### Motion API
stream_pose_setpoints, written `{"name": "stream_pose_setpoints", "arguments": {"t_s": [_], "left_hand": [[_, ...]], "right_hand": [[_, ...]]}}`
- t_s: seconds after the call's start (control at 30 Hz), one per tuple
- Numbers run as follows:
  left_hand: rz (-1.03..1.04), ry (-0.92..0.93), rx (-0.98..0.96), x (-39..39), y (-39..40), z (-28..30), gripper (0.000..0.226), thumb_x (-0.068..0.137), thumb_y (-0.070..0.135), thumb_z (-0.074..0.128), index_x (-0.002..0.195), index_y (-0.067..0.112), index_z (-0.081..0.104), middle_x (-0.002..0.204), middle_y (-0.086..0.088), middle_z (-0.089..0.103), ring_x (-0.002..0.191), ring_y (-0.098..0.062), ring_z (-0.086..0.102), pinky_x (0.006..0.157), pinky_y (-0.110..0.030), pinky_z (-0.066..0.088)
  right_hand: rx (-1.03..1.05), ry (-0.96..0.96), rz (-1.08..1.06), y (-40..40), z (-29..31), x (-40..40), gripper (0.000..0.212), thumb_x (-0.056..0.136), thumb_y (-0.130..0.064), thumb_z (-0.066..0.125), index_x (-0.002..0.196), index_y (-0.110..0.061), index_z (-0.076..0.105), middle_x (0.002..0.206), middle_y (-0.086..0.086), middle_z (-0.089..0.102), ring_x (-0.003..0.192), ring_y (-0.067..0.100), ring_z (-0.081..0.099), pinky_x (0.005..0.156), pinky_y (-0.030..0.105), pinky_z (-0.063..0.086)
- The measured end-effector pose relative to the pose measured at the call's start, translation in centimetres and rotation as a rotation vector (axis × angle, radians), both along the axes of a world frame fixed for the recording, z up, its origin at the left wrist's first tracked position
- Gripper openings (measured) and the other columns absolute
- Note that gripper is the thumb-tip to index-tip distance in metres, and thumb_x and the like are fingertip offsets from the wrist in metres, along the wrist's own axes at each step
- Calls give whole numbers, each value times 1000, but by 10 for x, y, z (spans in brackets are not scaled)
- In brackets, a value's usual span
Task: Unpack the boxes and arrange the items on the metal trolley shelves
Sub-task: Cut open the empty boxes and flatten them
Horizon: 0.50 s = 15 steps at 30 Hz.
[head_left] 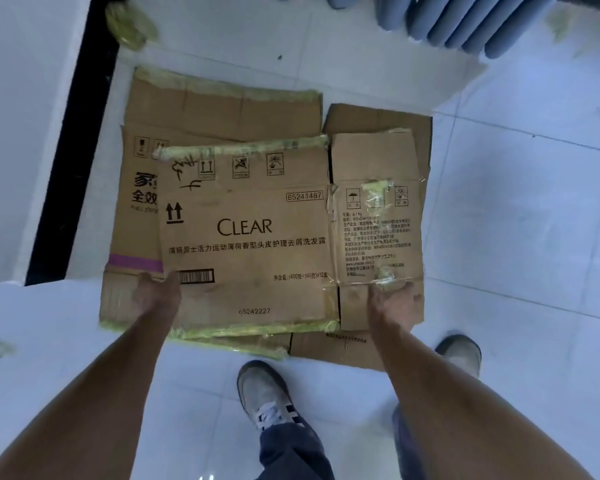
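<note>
Item, taking the flattened CLEAR carton [253, 237] as our landmark: it lies printed side up on the white tiled floor [520, 209], topmost of a pile; up and left of it, near a black strip, we note a blurred wad of yellow-green tape [130, 24]; partly under its left edge, a second flattened carton [136, 188] with a purple band; at its near left corner, beside the barcode, our left hand [160, 294] rests on the cardboard, fingers seemingly over the edge, though how far they curl we cannot tell; below its near edge, two grey shoes [267, 393]; at its near right flap our right hand [394, 301] lies on it with fingers spread and fairly straight, holding nothing that we can see; under its right side, a third flattened carton [378, 119]; up and right, ribbed grey-blue forms [465, 22], unidentified.
</note>
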<state>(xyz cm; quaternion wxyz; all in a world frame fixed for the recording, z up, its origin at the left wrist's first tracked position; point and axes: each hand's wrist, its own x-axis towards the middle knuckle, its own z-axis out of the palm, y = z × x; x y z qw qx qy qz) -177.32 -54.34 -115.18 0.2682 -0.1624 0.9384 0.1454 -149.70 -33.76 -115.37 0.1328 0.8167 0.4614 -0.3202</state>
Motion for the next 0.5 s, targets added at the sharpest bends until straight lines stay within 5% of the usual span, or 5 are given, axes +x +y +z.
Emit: {"name": "stream_pose_setpoints", "arguments": {"t_s": [0.17,0.27,0.33,0.4,0.5], "left_hand": [[-141,-35,79,-26,35,-42,54,95,31,60,139,3,45,136,-21,55,126,-38,50,102,-41,40],[-212,-73,73,-29,41,-55,69,91,40,62,148,13,35,143,-19,48,128,-38,47,105,-42,39],[-258,-59,78,-31,43,-58,71,87,42,66,146,15,38,143,-16,47,125,-38,49,103,-45,43],[-341,-51,77,-35,42,-65,69,82,46,66,142,19,44,138,-13,51,117,-38,55,97,-48,49],[-321,12,-15,-38,33,-74,62,84,42,65,138,17,46,134,-17,52,112,-40,57,93,-52,51]], "right_hand": [[36,146,63,41,-43,-7,103,74,-69,66,149,-11,25,150,22,33,137,37,35,113,50,33],[30,198,124,21,-53,-16,87,88,-36,65,153,-8,15,140,28,40,115,34,45,95,30,43],[-76,165,212,3,-60,-30,93,84,-7,62,154,-15,1,139,33,37,120,39,44,97,36,44],[-93,189,232,-12,-65,-36,79,92,-17,59,151,-17,6,140,36,34,127,46,40,98,37,42],[-84,227,256,-29,-57,-40,50,98,-4,24,147,-9,20,132,35,40,118,42,45,83,26,41]]}}
